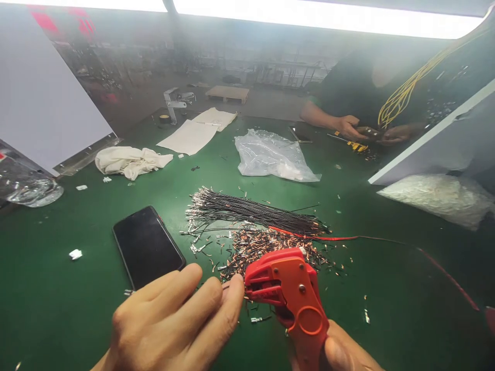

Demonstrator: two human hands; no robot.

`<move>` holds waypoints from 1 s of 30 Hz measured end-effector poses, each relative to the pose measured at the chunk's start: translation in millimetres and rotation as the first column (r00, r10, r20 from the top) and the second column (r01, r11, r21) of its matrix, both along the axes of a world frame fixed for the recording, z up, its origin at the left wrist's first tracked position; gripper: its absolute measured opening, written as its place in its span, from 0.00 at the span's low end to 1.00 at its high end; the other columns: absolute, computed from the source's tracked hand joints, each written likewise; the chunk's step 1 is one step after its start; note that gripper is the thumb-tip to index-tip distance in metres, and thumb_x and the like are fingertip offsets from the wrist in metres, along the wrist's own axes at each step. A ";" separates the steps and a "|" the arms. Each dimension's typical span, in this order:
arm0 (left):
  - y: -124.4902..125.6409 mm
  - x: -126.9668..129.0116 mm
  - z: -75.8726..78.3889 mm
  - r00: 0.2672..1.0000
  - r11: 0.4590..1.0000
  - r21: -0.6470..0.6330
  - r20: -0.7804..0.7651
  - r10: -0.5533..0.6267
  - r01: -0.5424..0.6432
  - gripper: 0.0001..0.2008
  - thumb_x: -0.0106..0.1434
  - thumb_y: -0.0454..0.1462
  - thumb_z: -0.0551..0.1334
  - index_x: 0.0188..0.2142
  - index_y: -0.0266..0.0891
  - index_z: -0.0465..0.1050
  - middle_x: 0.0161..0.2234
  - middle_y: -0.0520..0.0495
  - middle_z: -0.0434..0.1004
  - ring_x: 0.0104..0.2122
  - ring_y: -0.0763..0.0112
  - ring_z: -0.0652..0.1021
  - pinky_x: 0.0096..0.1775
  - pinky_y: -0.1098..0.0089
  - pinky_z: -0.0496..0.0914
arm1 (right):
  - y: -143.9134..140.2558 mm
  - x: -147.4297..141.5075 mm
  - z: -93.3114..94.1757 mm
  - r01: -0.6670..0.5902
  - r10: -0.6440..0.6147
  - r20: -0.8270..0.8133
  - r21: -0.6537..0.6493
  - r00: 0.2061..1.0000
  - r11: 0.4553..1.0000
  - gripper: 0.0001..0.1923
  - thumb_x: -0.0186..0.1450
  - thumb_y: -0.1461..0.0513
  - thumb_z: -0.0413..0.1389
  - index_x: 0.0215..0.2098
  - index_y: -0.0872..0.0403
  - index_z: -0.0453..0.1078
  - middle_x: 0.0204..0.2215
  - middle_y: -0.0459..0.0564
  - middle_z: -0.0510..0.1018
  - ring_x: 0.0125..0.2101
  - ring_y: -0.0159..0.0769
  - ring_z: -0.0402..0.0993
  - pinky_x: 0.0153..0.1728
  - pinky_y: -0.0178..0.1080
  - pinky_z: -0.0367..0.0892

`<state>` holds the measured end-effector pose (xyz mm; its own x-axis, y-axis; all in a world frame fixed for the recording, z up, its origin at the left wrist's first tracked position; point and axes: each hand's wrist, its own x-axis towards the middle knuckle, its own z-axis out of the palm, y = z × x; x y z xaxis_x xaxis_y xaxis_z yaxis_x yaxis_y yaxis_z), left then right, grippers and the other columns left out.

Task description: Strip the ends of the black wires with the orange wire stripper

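Observation:
My right hand point(340, 353) grips a red-orange wire stripper point(290, 293), its jaws pointing left. My left hand point(174, 324) lies just left of the jaws, fingers together, fingertips at the jaw mouth, pinching a thin dark wire that is mostly hidden. Behind the tool lies a bundle of black wires with metal terminals point(251, 211). A heap of cut copper-tipped wire scraps point(266, 247) spreads between the bundle and the tool. A red wire point(332, 238) runs right from the bundle.
A black phone point(147, 247) lies left of the wires on the green mat point(58, 288). Farther back are a clear plastic bag point(270, 154), white cloth point(129, 161) and paper sheets point(193, 135). Another person's hands point(348, 126) work with yellow wires at the far right.

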<state>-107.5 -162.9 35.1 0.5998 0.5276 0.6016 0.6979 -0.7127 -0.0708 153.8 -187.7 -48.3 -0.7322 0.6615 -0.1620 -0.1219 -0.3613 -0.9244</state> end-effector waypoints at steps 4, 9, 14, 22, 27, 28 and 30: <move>-1.1 -0.5 -3.8 0.999 0.999 0.036 0.033 -0.022 0.021 0.12 0.70 0.30 0.53 0.46 0.34 0.75 0.29 0.49 0.78 0.31 0.69 0.71 0.32 0.67 0.64 | 0.4 -0.1 2.6 0.018 -0.018 0.010 0.009 1.000 1.000 0.38 0.63 0.32 0.44 0.27 0.58 0.69 0.19 0.44 0.62 0.18 0.26 0.53 0.19 0.32 0.51; 0.7 -1.3 0.5 0.999 1.000 -0.017 0.034 -0.001 0.002 0.14 0.71 0.32 0.51 0.46 0.35 0.75 0.30 0.48 0.79 0.30 0.68 0.72 0.30 0.67 0.64 | -0.7 0.3 8.4 0.035 -0.036 -0.016 -0.044 0.999 0.998 0.36 0.62 0.33 0.46 0.28 0.56 0.69 0.19 0.43 0.61 0.19 0.28 0.54 0.22 0.34 0.56; 7.0 -2.8 3.8 0.998 0.999 -0.023 -0.031 -0.049 0.048 0.12 0.67 0.29 0.56 0.47 0.32 0.74 0.29 0.49 0.78 0.29 0.70 0.73 0.29 0.69 0.65 | -0.9 1.3 11.1 0.010 -0.024 -0.057 -0.227 0.998 0.974 0.35 0.61 0.33 0.50 0.39 0.57 0.69 0.28 0.48 0.69 0.26 0.32 0.62 0.31 0.36 0.60; 14.1 9.4 -6.4 0.986 0.999 0.024 0.167 0.032 -0.036 0.09 0.56 0.24 0.67 0.38 0.30 0.76 0.25 0.48 0.75 0.26 0.72 0.67 0.28 0.70 0.64 | 2.3 5.7 29.1 0.302 -0.367 0.371 0.224 0.853 0.927 0.29 0.65 0.37 0.48 0.37 0.53 0.69 0.32 0.51 0.73 0.31 0.39 0.68 0.34 0.39 0.64; 12.9 15.1 -10.0 0.975 0.999 0.005 0.218 0.040 -0.043 0.09 0.55 0.24 0.68 0.36 0.30 0.75 0.24 0.48 0.74 0.26 0.73 0.66 0.27 0.71 0.63 | 9.9 20.5 38.3 -0.040 -0.846 0.390 0.914 0.364 0.404 0.16 0.67 0.53 0.55 0.50 0.49 0.67 0.37 0.49 0.76 0.36 0.45 0.72 0.37 0.45 0.66; 12.1 15.4 -10.5 0.974 0.999 -0.001 0.221 0.040 -0.040 0.08 0.55 0.24 0.68 0.35 0.31 0.75 0.24 0.48 0.74 0.26 0.73 0.66 0.27 0.70 0.63 | 11.6 23.2 36.8 -0.146 -0.862 0.369 0.929 0.347 0.339 0.17 0.65 0.56 0.56 0.51 0.50 0.67 0.37 0.50 0.76 0.36 0.47 0.71 0.36 0.47 0.65; 10.6 15.8 -12.1 0.976 1.000 0.004 0.217 0.024 -0.025 0.08 0.55 0.24 0.67 0.35 0.31 0.75 0.25 0.47 0.74 0.27 0.72 0.67 0.27 0.70 0.64 | 13.7 25.7 31.8 -0.289 -0.865 0.373 0.915 0.335 0.282 0.19 0.62 0.59 0.59 0.50 0.52 0.66 0.36 0.52 0.75 0.35 0.48 0.70 0.35 0.48 0.65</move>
